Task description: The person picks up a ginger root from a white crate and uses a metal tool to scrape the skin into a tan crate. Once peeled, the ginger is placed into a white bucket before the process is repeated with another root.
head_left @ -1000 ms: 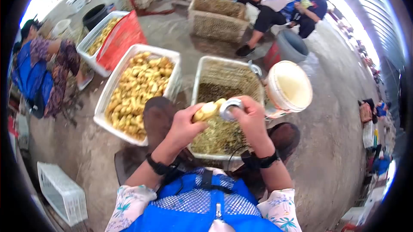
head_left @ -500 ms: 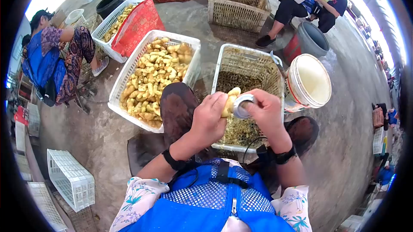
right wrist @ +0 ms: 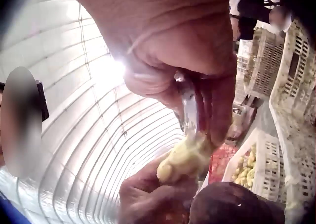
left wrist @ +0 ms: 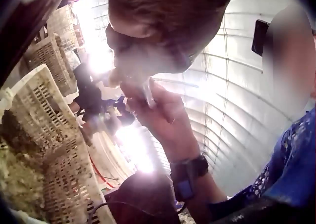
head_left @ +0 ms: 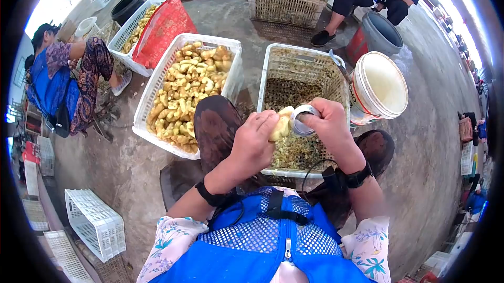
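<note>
My left hand grips a knobby, pale-yellow piece of ginger, its far end poking past the fingers. Pinched in my right hand is a round, ring-shaped metal scraper. In the right wrist view the scraper presses edge-on against the ginger. Both hands are held over a white plastic crate with wet, yellowish peelings at the bottom. Glare blurs the left wrist view, where the scraper shows between the right fingers.
A white crate heaped with ginger stands at the left, a red sack behind it. A knife leans on the peelings crate's rim beside a white bucket. An empty crate lies at lower left. Other people sit around.
The head view has swung, shifting the scene. My left hand has turned the ginger from pointing sideways to more upright, its fingers now wrapped over it. The scraper stays against it.
</note>
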`<state>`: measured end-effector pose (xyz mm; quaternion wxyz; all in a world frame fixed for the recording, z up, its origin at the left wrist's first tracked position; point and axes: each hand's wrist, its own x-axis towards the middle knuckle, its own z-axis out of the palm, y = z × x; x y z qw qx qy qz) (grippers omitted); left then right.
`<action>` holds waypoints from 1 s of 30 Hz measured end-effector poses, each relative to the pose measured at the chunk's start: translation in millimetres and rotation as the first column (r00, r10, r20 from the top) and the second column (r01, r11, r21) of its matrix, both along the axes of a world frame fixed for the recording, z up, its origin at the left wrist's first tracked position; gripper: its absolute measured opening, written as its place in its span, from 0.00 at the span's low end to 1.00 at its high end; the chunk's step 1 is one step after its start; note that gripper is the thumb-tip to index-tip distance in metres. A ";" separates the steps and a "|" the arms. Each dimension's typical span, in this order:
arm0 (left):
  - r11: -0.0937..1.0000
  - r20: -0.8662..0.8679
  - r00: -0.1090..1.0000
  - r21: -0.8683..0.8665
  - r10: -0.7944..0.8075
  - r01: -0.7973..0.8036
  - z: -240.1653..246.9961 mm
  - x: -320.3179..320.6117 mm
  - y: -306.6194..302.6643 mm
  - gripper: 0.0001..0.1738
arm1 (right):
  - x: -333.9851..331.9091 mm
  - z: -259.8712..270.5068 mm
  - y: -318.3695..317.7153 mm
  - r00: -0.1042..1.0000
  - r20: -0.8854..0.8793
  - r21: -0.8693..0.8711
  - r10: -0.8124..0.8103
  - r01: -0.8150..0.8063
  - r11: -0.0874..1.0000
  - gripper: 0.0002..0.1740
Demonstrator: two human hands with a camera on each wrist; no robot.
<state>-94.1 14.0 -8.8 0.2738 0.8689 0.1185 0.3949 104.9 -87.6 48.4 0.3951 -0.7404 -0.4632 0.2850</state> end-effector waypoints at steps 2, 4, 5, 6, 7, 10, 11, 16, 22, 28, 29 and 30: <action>1.000 0.021 1.000 -0.004 -0.005 0.005 -0.5 0.0 1.0 0.33 | -5.3 -7.5 -0.4 0.980 -0.194 0.132 0.033 -0.008 0.991 0.04; 1.000 0.001 1.000 0.017 0.004 -0.004 -1.2 0.0 1.8 0.33 | -18.5 -9.8 3.6 0.909 -0.407 0.274 0.095 0.022 0.961 0.05; 1.000 -0.010 1.000 0.028 0.005 -0.005 -1.6 0.5 1.6 0.33 | -17.5 -11.7 3.8 0.942 -0.322 0.282 0.096 -0.002 0.960 0.05; 0.999 -0.021 1.000 0.032 0.009 -0.008 -2.1 0.6 0.1 0.33 | -16.3 -14.5 4.1 0.967 -0.236 0.285 0.096 -0.026 0.958 0.05; 0.999 -0.031 0.999 0.035 0.014 -0.013 -2.1 0.1 -1.1 0.32 | -15.6 -16.1 4.3 0.984 -0.148 0.285 0.097 -0.052 0.957 0.05; 0.998 -0.003 1.000 -0.070 0.001 -0.001 -6.6 -0.6 -0.2 0.32 | -8.4 -8.2 -1.5 0.995 -0.065 0.106 0.075 -0.068 0.992 0.06; 0.992 0.018 1.000 -0.126 -0.005 0.007 -8.5 -1.2 -0.2 0.32 | -3.7 -8.8 -4.0 0.994 -0.102 0.084 0.048 -0.040 0.996 0.06; 0.980 -0.011 1.000 -0.197 0.025 -0.027 -5.1 -3.3 -1.8 0.30 | -14.5 -21.4 1.9 0.981 -0.164 0.282 0.106 -0.057 0.958 0.09; 0.959 -0.042 0.999 -0.281 0.005 -0.016 -6.7 -4.7 -4.4 0.29 | -4.2 -19.8 -0.1 0.982 -0.185 0.140 0.036 -0.009 0.990 0.06; 0.690 -0.084 0.994 -0.724 -0.073 -0.010 -4.6 -1.0 -1.4 0.29 | -21.3 -32.2 4.6 0.967 -0.253 0.291 0.019 0.057 0.955 0.07; 0.608 -0.055 0.993 -0.793 -0.106 0.021 -3.7 1.7 -2.1 0.30 | -24.6 -33.6 5.3 0.966 -0.253 0.314 0.042 0.041 0.949 0.08; 0.518 -0.024 0.991 -0.854 -0.135 0.050 -3.2 3.6 -3.0 0.30 | -27.7 -34.3 7.7 0.966 -0.256 0.327 0.027 0.060 0.943 0.07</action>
